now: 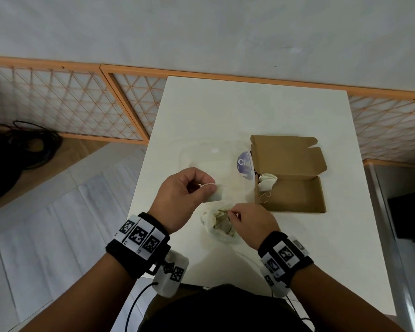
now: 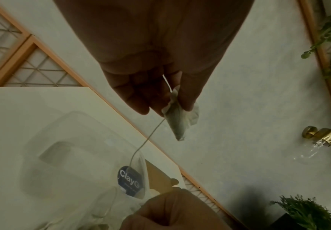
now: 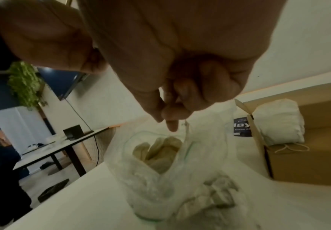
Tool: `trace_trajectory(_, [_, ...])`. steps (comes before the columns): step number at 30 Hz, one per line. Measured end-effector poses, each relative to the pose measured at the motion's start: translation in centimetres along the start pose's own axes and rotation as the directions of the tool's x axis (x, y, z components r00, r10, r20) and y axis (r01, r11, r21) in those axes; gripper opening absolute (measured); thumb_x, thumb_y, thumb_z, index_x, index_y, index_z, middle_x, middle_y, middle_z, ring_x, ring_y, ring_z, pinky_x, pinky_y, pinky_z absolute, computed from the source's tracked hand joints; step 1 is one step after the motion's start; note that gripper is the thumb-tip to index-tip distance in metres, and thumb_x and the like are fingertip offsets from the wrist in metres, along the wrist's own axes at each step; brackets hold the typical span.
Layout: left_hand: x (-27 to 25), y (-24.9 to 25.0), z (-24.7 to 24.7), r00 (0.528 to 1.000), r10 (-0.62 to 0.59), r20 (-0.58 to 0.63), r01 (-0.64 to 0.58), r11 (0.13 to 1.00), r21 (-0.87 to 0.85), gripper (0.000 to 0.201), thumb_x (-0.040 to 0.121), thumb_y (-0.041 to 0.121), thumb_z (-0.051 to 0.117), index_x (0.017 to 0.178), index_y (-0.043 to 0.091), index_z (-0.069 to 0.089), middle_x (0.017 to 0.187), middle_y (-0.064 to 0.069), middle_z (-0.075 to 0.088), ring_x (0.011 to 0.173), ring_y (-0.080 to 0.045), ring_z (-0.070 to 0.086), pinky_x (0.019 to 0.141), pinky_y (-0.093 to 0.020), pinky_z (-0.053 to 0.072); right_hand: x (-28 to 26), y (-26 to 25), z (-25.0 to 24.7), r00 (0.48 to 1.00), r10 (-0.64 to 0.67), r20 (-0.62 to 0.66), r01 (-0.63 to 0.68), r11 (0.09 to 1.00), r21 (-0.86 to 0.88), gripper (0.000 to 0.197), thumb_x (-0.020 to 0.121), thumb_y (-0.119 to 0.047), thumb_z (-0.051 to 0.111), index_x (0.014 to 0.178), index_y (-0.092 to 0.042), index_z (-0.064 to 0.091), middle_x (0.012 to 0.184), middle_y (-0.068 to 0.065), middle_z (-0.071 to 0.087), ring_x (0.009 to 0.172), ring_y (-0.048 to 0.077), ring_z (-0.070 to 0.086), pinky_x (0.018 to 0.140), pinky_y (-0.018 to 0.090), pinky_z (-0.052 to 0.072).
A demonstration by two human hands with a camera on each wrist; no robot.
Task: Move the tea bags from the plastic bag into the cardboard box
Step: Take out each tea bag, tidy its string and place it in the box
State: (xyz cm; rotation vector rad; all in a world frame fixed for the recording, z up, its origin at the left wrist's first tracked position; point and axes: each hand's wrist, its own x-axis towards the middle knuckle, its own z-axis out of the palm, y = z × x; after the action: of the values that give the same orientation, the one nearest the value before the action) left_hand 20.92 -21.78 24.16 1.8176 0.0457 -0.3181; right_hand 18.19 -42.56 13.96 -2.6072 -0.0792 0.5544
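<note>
One tea bag (image 1: 215,194) pinched in left hand (image 1: 183,192); right hand (image 1: 249,222) pinches plastic bag (image 1: 219,226) rim; cardboard box (image 1: 295,188) beside, clear lidded tub (image 1: 209,161) behind, on desk (image 1: 249,109)

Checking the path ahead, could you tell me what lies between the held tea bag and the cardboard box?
In the head view, only clear plastic with a blue label lies between the tea bag and cardboard box.

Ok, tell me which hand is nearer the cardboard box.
Right. The right hand pinches the plastic bag just off the cardboard box's near left corner; the left hand holds a tea bag farther left.
</note>
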Motion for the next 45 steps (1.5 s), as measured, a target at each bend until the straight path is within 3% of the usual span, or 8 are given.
trace_trajectory(6, [-1.2, -0.6, -0.8, 0.999, -0.035, -0.014, 0.035, 0.998, 0.051, 0.005, 0.094, 0.013, 0.074, 0.09, 0.015, 0.074, 0.077, -0.002, 0.075, 0.061, -0.003, 0.061, 0.062, -0.013, 0.047, 1.9, -0.8, 1.7, 0.981, 0.183, 0.056, -0.18, 0.982, -0.061, 0.044, 0.106, -0.05, 0.04, 0.088, -0.021, 0.068, 0.081, -0.002, 0.064, 0.08, 0.021, 0.063, 0.074, 0.034, 0.053])
trace_trajectory(13, [-1.8, -1.3, -1.4, 0.998, -0.054, -0.015, 0.055, 0.996, 0.076, 0.007, 0.095, 0.016, 0.074, 0.089, 0.02, 0.073, 0.082, -0.004, 0.076, 0.064, -0.007, 0.061, 0.063, -0.019, 0.05, 3.2, -0.9, 2.1, 0.973, 0.226, 0.04, -0.229, 0.966, 0.119, 0.025, 0.103, -0.036, 0.054, 0.083, -0.023, 0.062, 0.085, -0.004, 0.063, 0.084, 0.022, 0.061, 0.075, 0.034, 0.053])
trace_trajectory(23, [-1.9, -1.6, -1.3, 0.997, -0.073, 0.029, 0.068, 0.989, 0.134, 0.008, 0.095, 0.021, 0.073, 0.088, 0.025, 0.073, 0.072, 0.009, 0.073, 0.059, -0.004, 0.059, 0.058, -0.015, 0.047, -2.1, -1.2, -5.0, 0.988, -0.018, -0.154, 0.089, 0.883, 0.462, 0.019, 0.101, -0.03, 0.065, 0.083, -0.025, 0.066, 0.079, -0.013, 0.069, 0.073, 0.005, 0.061, 0.068, 0.022, 0.05])
trace_trajectory(27, [-2.0, -1.3, -0.8, 0.982, -0.08, 0.171, 0.034, 0.966, 0.257, 0.008, 0.094, 0.027, 0.074, 0.087, 0.029, 0.072, 0.071, 0.006, 0.07, 0.056, -0.006, 0.056, 0.058, -0.021, 0.046, -4.1, -1.9, -8.5, 0.981, -0.002, -0.193, 0.12, 0.79, 0.601, 0.016, 0.105, -0.026, 0.059, 0.098, -0.017, 0.07, 0.093, -0.006, 0.076, 0.088, 0.011, 0.073, 0.082, 0.04, 0.063])
trace_trajectory(31, [-2.0, -0.4, 0.3, 0.945, 0.008, 0.328, -0.117, 0.942, 0.315, 0.005, 0.09, 0.031, 0.079, 0.088, 0.032, 0.074, 0.111, 0.014, 0.067, 0.097, -0.001, 0.066, 0.088, -0.02, 0.052, -5.9, -2.8, -11.6, 0.984, 0.013, -0.179, 0.118, 0.708, 0.696, 0.021, 0.11, -0.024, 0.048, 0.106, -0.009, 0.062, 0.103, 0.0, 0.081, 0.093, 0.019, 0.078, 0.087, 0.051, 0.063])
trace_trajectory(37, [-1.2, 3.0, 2.7, 0.896, 0.13, 0.425, -0.267, 0.922, 0.282, 0.008, 0.087, 0.034, 0.082, 0.093, 0.033, 0.077, 0.151, 0.022, 0.047, 0.138, 0.016, 0.039, 0.105, -0.003, 0.032, -8.4, -4.2, -15.9, 0.957, 0.025, -0.289, 0.187, 0.707, 0.682, 0.014, 0.107, -0.023, 0.056, 0.104, -0.011, 0.063, 0.096, 0.004, 0.081, 0.09, 0.02, 0.079, 0.085, 0.051, 0.064])
trace_trajectory(40, [-0.8, 4.5, 3.8, 0.876, 0.25, 0.412, -0.349, 0.919, 0.185, 0.007, 0.088, 0.03, 0.082, 0.094, 0.028, 0.078, 0.138, 0.025, 0.057, 0.139, 0.015, 0.039, 0.109, -0.004, 0.028, -9.3, -4.9, -17.6, 0.947, 0.002, -0.322, 0.239, 0.666, 0.707, 0.014, 0.103, -0.025, 0.06, 0.103, -0.011, 0.062, 0.096, 0.006, 0.081, 0.092, 0.023, 0.079, 0.086, 0.05, 0.062])
trace_trajectory(45, [-0.3, 5.5, 4.6, 0.893, 0.283, 0.349, -0.321, 0.946, 0.053, 0.003, 0.092, 0.025, 0.078, 0.094, 0.024, 0.076, 0.098, 0.01, 0.077, 0.102, -0.009, 0.071, 0.099, -0.038, 0.053, -9.8, -5.1, -19.2, 0.927, -0.037, -0.373, 0.314, 0.621, 0.718, 0.011, 0.099, -0.022, 0.061, 0.101, -0.011, 0.062, 0.096, 0.012, 0.08, 0.092, 0.029, 0.079, 0.084, 0.05, 0.062])
